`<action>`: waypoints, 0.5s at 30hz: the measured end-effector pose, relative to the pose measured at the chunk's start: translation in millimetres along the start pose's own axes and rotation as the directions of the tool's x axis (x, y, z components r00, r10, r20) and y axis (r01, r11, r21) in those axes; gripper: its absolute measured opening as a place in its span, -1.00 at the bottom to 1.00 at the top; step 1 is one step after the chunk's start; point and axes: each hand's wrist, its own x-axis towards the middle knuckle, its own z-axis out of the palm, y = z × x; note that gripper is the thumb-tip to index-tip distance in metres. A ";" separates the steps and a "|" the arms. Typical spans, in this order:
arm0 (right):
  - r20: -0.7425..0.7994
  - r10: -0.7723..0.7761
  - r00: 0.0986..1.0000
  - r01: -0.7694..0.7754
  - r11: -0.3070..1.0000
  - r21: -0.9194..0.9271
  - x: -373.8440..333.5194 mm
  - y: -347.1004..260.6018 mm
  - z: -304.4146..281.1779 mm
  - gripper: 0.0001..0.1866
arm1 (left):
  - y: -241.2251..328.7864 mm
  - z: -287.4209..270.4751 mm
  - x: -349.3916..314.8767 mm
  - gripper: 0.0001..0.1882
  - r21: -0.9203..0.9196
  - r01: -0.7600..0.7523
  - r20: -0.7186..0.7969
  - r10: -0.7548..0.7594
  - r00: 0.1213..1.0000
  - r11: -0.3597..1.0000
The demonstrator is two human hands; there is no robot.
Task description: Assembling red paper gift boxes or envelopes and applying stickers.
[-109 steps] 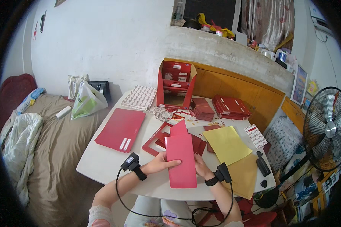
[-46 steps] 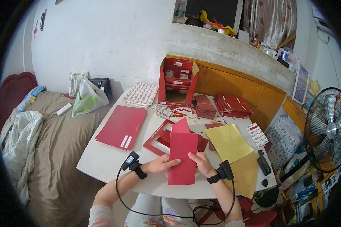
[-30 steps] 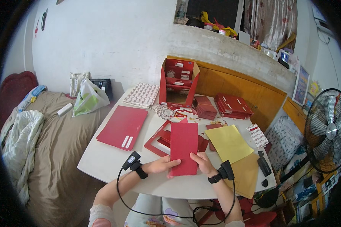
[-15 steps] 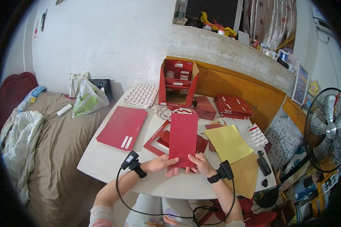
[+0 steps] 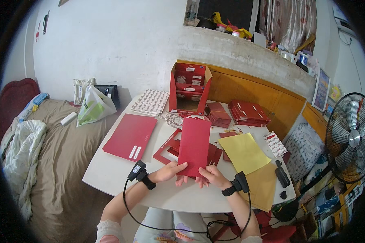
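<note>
A tall red paper envelope (image 5: 194, 143) is held up over the near part of the white table (image 5: 109, 174). My left hand (image 5: 169, 171) pinches its lower left edge, thumb on the front face. On the lower right edge my right hand (image 5: 213, 176) grips it the same way, with fingers curled behind. Behind the envelope lies a red card frame with cut-outs (image 5: 164, 153), partly hidden. To the left rests a flat red sheet or folder (image 5: 129, 135) with two white slots. Right of my right hand is a yellow sheet (image 5: 245, 152) over a tan one (image 5: 258, 184).
A red display box (image 5: 190, 87) stands at the back. Beside it are stacked red packets (image 5: 249, 112), small red envelopes (image 5: 218, 115) and a patterned white stack (image 5: 150, 101). A black box cutter-like object (image 5: 282, 176) lies right. A fan (image 5: 353, 138) stands beyond; a bed (image 5: 69, 162) is left.
The red envelope has shifted slightly up and left and tilts a little to the right. Both hands have kept their grip and moved with it.
</note>
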 end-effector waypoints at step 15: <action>-0.084 -0.613 0.786 0.273 0.466 -0.841 4.2 -11.1 28.2 -0.77 | -19.0 7.8 17.0 -0.60 0.153 -0.477 -0.640 0.454 0.620 0.866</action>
